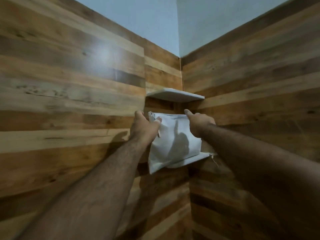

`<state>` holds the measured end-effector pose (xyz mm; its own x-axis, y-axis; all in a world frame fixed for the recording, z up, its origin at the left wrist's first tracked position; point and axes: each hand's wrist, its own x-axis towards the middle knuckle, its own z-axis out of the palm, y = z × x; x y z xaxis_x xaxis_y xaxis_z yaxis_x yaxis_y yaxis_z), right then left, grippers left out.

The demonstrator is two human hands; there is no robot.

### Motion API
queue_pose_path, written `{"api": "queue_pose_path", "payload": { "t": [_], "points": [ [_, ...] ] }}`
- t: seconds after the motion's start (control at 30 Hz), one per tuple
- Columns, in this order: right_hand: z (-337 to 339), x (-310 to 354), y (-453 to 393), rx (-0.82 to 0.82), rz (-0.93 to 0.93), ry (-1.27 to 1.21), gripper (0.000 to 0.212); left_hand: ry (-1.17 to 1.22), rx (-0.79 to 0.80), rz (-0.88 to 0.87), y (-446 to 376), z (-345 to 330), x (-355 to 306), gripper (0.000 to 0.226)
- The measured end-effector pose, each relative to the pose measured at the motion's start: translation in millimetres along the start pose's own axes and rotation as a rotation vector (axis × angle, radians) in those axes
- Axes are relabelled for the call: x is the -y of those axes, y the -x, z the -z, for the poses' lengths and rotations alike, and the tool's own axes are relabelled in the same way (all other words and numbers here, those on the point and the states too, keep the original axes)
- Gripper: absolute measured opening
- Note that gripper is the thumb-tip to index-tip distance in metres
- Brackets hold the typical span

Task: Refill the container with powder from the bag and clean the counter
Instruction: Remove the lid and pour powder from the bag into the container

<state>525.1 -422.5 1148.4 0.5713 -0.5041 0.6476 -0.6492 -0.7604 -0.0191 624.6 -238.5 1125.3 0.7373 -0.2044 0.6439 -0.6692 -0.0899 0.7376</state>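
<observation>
A white bag (174,144) with a zipper along its top stands on the lower corner shelf (199,157), its bottom left corner hanging over the shelf's edge. My left hand (144,126) grips the bag's top left corner, thumb on the front. My right hand (200,122) holds the top right corner, fingers behind the bag and thumb pointing up. No container or counter is in view.
A second white corner shelf (176,95) sits just above the bag. Wood-plank walls (69,101) meet in the corner on both sides, with pale blue wall (155,18) above them.
</observation>
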Motion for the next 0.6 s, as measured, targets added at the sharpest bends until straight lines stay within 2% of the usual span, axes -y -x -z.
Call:
{"api": "queue_pose_path", "payload": {
  "t": [0.07,0.17,0.3,0.37,0.47,0.6],
  "points": [
    [-3,5,-27,0.031,-0.023,-0.014,0.086,-0.025,0.072,0.010,-20,-4,5,0.056],
    [-12,6,-56,0.029,-0.015,-0.038,0.074,-0.030,0.124,0.004,-45,-10,14,0.035],
    [-22,4,-82,0.050,0.049,-0.025,0.047,-0.113,0.227,-0.048,-66,-9,18,0.041],
    [-27,4,-86,0.001,0.049,-0.043,0.041,-0.238,0.251,-0.141,-69,-10,16,0.034],
    [-33,0,-83,-0.053,0.030,-0.124,0.038,-0.390,0.213,-0.280,-67,-11,12,0.021],
    [-19,-12,-75,-0.067,0.032,-0.178,0.034,-0.405,0.118,-0.362,-54,-16,3,0.023]
  ]
}}
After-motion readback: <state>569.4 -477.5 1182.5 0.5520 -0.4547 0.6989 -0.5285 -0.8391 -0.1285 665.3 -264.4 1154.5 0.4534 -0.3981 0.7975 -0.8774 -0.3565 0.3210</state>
